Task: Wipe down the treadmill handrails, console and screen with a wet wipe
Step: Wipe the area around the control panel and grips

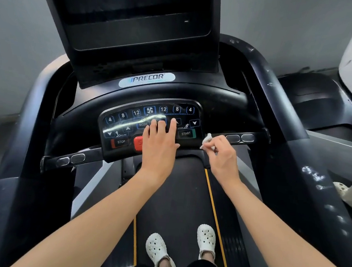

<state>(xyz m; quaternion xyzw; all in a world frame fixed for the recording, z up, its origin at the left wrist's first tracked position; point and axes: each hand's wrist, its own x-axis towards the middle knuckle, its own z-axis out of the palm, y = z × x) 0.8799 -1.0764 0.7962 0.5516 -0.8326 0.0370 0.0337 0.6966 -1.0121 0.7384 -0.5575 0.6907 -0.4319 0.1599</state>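
Looking down from my head: my left hand (159,146) lies flat on the console (81,121), fingers straight, holding nothing. My right hand (225,156) pinches the bunched wet wipe (207,140) just beside the START key (186,133). The wipe looks limp, light and damp, and I judge it would wipe better spread under flat fingers.

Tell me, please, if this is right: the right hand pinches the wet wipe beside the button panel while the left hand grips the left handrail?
Not quite: the head view shows the left hand lying flat on the button panel, not gripping the left handrail. The right hand does pinch the wet wipe beside the panel.
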